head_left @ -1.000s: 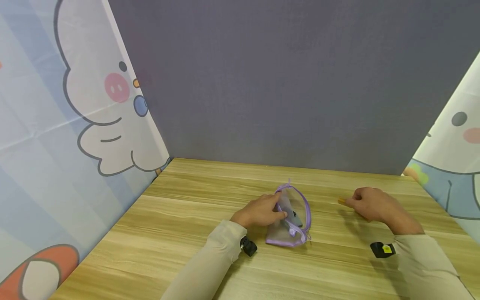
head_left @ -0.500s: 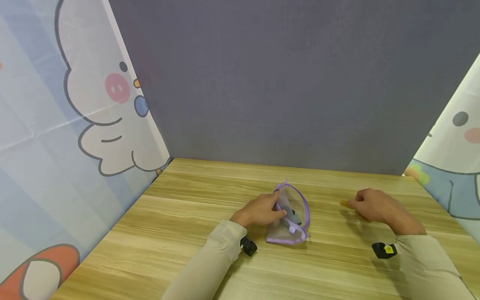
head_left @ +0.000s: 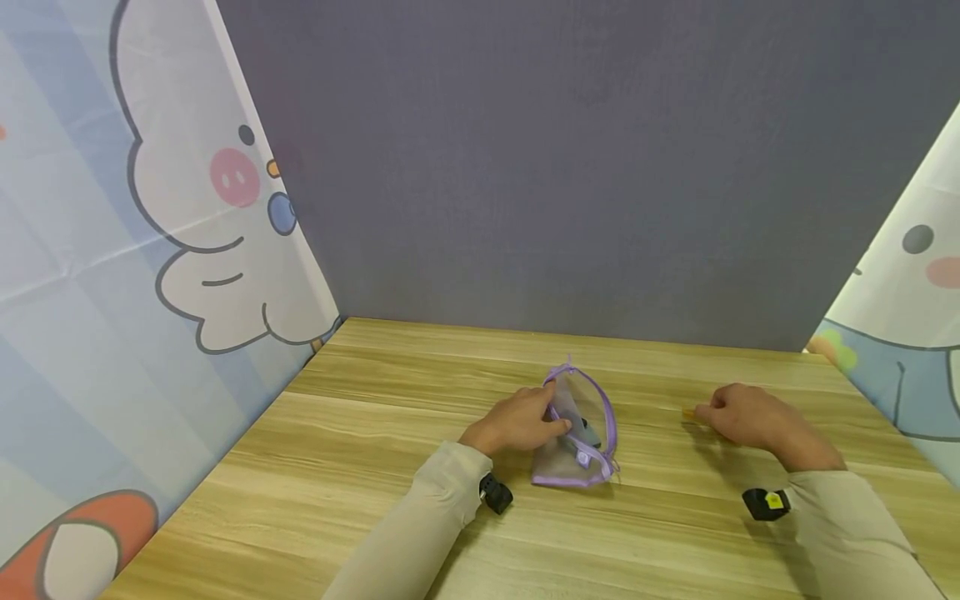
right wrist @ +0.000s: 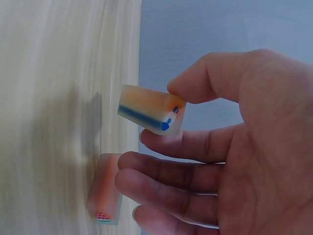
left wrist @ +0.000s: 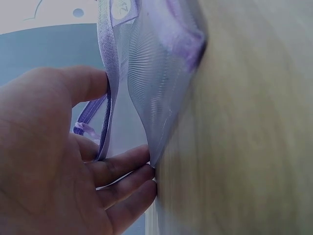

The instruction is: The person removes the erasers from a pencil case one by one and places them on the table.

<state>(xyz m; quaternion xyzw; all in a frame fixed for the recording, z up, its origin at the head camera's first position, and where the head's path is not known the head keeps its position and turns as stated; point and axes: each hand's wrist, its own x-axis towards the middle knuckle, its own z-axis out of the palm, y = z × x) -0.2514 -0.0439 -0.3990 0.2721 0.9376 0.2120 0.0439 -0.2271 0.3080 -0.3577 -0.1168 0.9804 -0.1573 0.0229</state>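
In the head view my left hand [head_left: 517,419] holds the rim of a grey mesh zipper pouch [head_left: 553,465] with purple trim. The pouch's mouth gapes open, and a grey item with a black part [head_left: 589,433] shows inside. In the left wrist view the thumb presses the purple zipper edge [left wrist: 108,58], with fingers on its other side. My right hand [head_left: 746,414] pinches a small translucent orange eraser [right wrist: 149,110] with blue marks between thumb and index finger. A second reddish eraser [right wrist: 105,188] with a watermelon print lies by the lower fingers, hidden in the head view.
A wood-grain table [head_left: 360,500] carries everything. A dark grey panel [head_left: 555,167] stands along its back edge. Cartoon-printed curtains [head_left: 82,333] flank the left and right sides. A small black camera [head_left: 495,493] sits on each wrist.
The right hand, still pinching the eraser, has dropped slightly toward the near side. The pouch's open rim has shifted a little to the left, while the left hand has hardly moved.
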